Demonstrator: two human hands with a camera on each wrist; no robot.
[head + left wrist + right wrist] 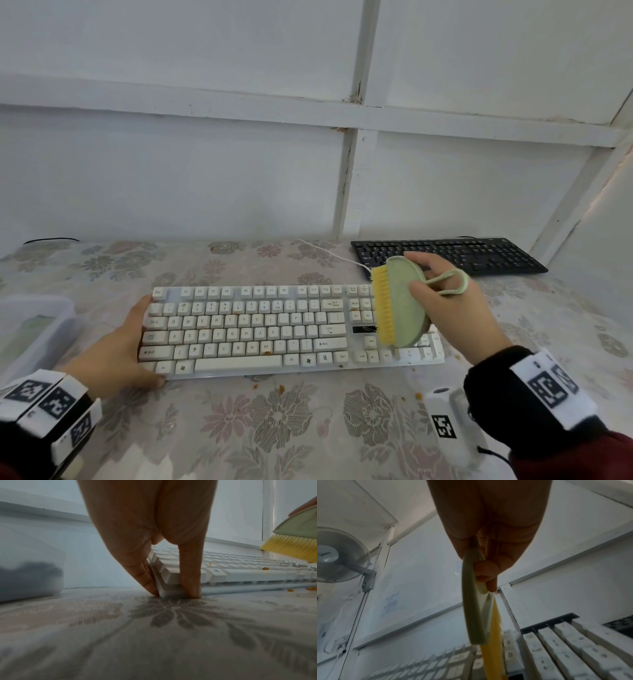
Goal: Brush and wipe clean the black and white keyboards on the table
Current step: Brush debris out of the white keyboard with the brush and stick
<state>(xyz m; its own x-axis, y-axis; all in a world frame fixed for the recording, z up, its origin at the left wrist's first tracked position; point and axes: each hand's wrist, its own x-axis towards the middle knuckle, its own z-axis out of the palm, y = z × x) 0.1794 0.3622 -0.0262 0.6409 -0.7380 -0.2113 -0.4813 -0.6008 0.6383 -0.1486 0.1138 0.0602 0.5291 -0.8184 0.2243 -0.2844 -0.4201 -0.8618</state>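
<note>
The white keyboard (pixel 291 330) lies mid-counter, its left end pinched by the left hand (pixel 116 346). The right hand (pixel 455 308) grips a green brush (pixel 400 301) above its right end. The black keyboard (pixel 452 255) sits by the counter's far right corner.

right hand (pixel 488 527) grips green brush (pixel 474 615) | yellow bristles (pixel 493 642) above white keyboard (pixel 556 655)
</note>
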